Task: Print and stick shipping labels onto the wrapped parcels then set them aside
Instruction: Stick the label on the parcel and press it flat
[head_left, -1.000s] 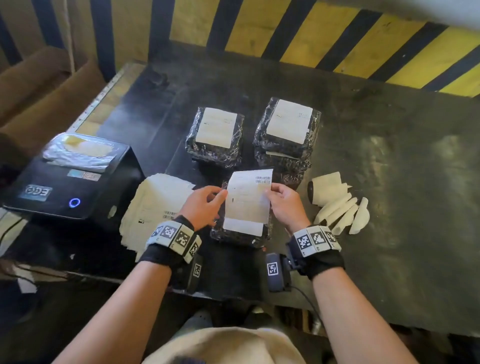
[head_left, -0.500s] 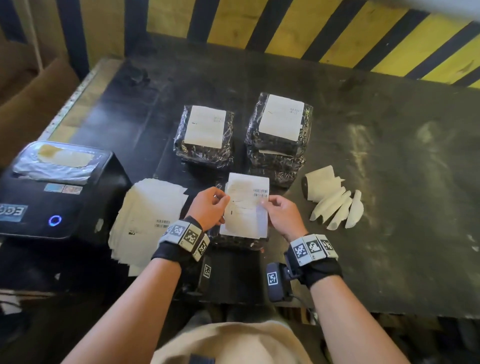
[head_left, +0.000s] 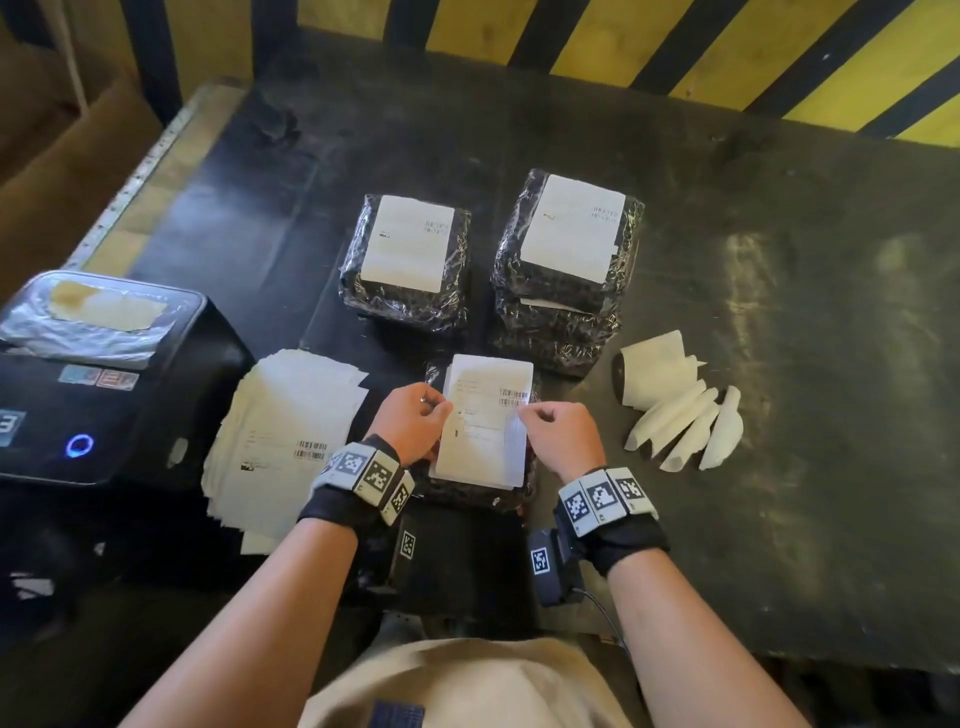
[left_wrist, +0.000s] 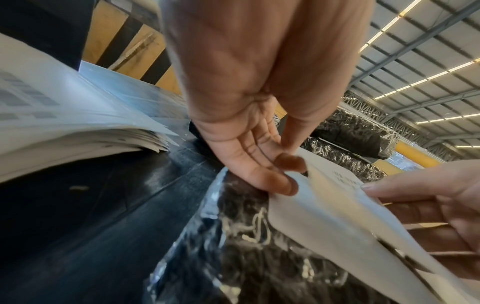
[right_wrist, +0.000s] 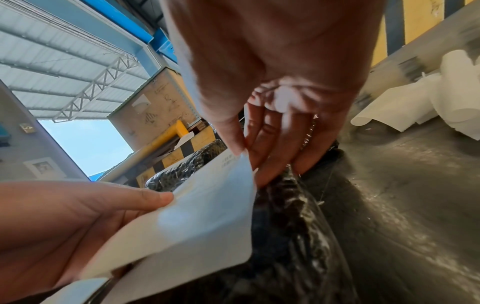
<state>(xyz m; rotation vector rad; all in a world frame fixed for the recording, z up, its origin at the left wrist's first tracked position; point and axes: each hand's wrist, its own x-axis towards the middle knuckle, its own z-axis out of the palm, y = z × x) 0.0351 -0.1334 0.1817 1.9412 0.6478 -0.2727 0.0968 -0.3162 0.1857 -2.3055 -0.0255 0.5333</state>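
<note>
Both hands hold one label (head_left: 485, 421) over a wrapped parcel (head_left: 475, 491) in the middle of the head picture. The left hand (head_left: 410, 423) pinches the label's left edge between thumb and fingers, and the right hand (head_left: 563, 434) pinches its right edge the same way.

The label could go down crooked, or with a wrinkle, if one side drops first. The parcel's wrap looks bumpy and shiny, so the label may not stick flat. The sticky side could also catch a finger.

Only the head picture shows the whole table (head_left: 779, 364): two labelled parcels (head_left: 410, 260) higher up, a stack of paper sheets (head_left: 285, 431) at the left, a printer (head_left: 104, 374) at the far left, and curled paper strips (head_left: 680, 405) at the right. The wrist pictures show that the near end of the label is lifted off the parcel, which the head picture hides.
</note>
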